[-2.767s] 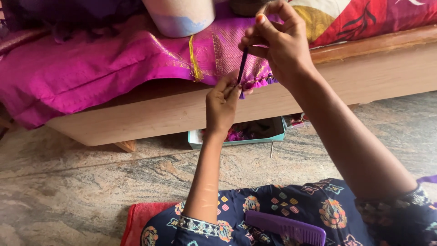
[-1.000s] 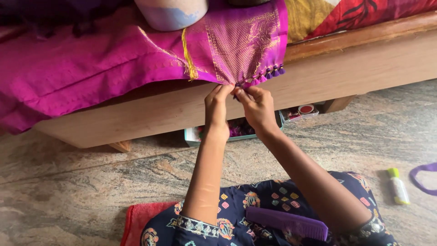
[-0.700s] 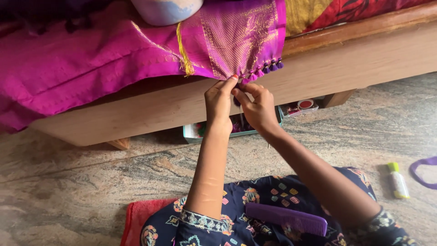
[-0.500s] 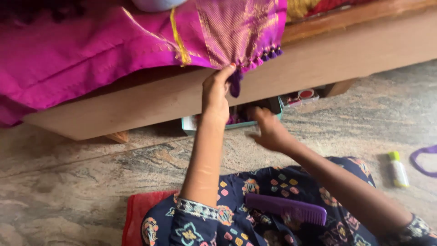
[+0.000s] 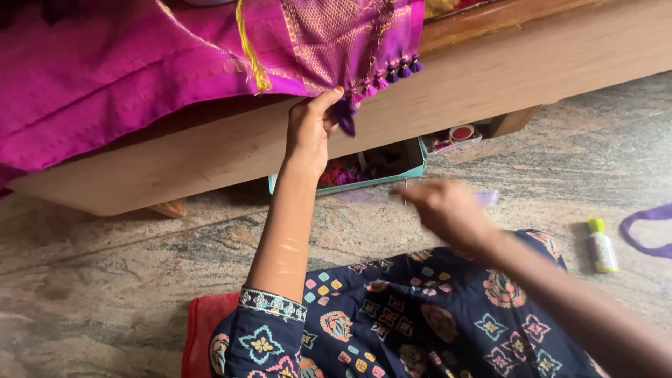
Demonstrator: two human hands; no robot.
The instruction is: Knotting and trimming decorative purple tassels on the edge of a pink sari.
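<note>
Red cloth (image 5: 199,336): near left, on the stone floor beside the person's patterned dark-blue garment.
Magenta fabric (image 5: 126,77): draped over the far wooden ledge (image 5: 210,168), its woven gold panel hanging at the centre.
Left hand (image 5: 308,129): raised to the fabric's lower edge, fingers pinched shut on a purple tassel (image 5: 344,115) (the darkest one, hanging lowest).
Tassel row (image 5: 392,71): small purple tassels along the hem, just right of the held one.
Teal box (image 5: 364,168): under the ledge, behind the left forearm, with coloured bits inside.
Right hand (image 5: 448,210): low, centre-right, above the lap, blurred; how far open it is, I cannot tell.
Small bottle (image 5: 600,245): lying on the floor at right, green cap.
Purple loop (image 5: 647,227): far right edge, near the bottle.
</note>
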